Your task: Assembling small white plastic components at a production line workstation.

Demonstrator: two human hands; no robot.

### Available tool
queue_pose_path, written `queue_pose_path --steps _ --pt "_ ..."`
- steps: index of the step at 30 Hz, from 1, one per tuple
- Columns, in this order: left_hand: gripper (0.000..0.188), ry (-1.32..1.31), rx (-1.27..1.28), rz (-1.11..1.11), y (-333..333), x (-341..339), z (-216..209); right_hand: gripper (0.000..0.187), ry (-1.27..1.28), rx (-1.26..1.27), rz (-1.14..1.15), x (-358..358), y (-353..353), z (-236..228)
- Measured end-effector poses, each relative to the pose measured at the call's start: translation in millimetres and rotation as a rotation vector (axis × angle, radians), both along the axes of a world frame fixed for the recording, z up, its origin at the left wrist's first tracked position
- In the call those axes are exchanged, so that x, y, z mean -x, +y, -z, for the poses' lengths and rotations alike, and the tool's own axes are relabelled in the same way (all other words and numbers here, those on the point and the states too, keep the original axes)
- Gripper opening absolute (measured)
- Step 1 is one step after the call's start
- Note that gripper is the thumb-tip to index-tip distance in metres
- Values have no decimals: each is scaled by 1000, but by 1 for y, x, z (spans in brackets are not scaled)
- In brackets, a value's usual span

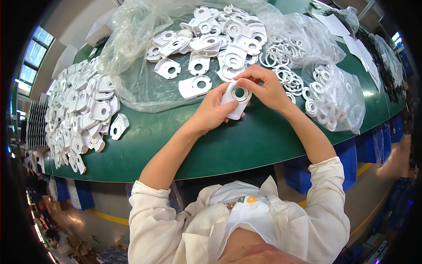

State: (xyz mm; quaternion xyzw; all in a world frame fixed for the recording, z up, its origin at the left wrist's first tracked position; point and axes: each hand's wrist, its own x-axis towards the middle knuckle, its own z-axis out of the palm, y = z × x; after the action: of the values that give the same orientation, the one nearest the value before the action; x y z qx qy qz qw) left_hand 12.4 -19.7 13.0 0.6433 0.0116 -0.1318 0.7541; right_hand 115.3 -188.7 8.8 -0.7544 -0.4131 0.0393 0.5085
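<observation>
In front of my chest, above the table, I hold a white plastic part (236, 113) with a flat tab end and a round hole. My left hand (209, 111) is closed on its left side, the thumb lying across the face below the hole. The thumb and forefinger of my right hand (269, 91) pinch the upper rim. A raised circle runs round the hole; I cannot tell whether it is a separate ring. Beyond my hands lies a heap of similar white parts (207, 42) on clear plastic sheeting (136, 88). Loose white rings (288, 78) lie to the right.
A large pile of white parts (81, 112) covers the left end of the green table (176, 138). At the right, a clear bag (347, 103) holds more rings, with paper sheets (362, 55) behind it. Blue bins (347, 165) stand below the table's near edge.
</observation>
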Motion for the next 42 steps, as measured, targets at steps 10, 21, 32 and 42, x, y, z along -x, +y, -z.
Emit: queue_pose_path --steps 10,21,32,42 --pt "21 -272 -410 -193 -1 -3 18 15 255 76 -195 -10 -2 6" --pt "23 -385 -577 -296 -1 -5 23 17 319 -85 -88 3 7 4" --pt "25 -245 -57 -201 -8 -4 22 21 420 -127 -30 -2 4 5" --pt "28 -389 -562 -304 1 -6 21 18 150 30 -147 -1 1 4"
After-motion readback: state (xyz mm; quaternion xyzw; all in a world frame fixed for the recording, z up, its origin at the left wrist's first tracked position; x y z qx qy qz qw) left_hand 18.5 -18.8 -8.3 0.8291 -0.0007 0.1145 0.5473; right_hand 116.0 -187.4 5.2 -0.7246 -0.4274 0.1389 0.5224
